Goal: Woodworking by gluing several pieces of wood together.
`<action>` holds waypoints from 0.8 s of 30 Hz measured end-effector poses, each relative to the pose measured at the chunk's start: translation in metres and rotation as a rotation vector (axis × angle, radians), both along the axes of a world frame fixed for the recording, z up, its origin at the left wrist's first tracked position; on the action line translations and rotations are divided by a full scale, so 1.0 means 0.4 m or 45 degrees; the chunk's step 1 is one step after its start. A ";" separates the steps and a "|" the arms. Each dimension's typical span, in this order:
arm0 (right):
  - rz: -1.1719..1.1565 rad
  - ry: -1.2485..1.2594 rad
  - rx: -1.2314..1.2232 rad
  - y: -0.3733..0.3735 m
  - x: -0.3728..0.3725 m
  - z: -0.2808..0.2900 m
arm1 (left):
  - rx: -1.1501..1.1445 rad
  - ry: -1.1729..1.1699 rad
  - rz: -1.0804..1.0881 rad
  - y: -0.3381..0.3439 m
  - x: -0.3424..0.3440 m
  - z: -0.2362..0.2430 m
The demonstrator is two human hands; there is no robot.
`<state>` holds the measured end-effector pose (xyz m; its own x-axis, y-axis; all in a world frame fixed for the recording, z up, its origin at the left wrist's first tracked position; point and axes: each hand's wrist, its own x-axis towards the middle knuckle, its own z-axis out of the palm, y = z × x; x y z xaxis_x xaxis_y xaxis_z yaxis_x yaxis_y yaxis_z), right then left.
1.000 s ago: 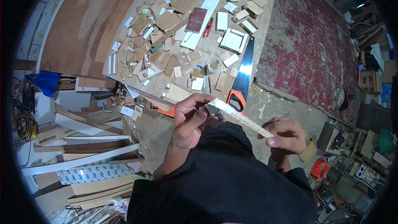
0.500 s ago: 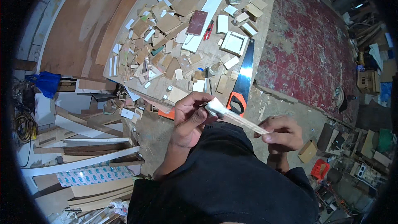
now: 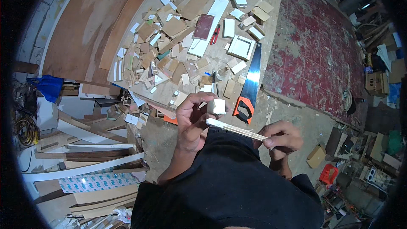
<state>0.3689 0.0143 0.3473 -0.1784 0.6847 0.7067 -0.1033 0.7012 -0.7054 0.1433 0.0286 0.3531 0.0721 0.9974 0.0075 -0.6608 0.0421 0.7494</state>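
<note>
Both hands are raised in front of the torso, over the near edge of the worktop (image 3: 271, 0). The left hand (image 3: 191, 121) is closed around one end of a thin pale strip (image 3: 237, 129) and also pinches a small white square block (image 3: 218, 106) between thumb and fingertips, just above the strip. The right hand (image 3: 282, 138) grips the strip's other end, fingers curled shut.

Change over the last second: the strip has dropped from a clear downward slant to a flatter line, and the block now shows openly above the left fingers, close to the strip's left end but not visibly touching it. Judgement: the block is being brought to the strip for fitting or comparison; alignment looks unfinished.

On the worktop beyond: a handsaw with an orange handle (image 3: 251, 89) lying at the edge, a dark red rectangular board (image 3: 204, 26), and many scattered offcuts (image 3: 165, 59).
</note>
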 end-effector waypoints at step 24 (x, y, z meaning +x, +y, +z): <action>-0.043 0.333 -0.228 0.022 0.009 -0.016 | 0.153 0.065 0.026 0.032 -0.008 -0.027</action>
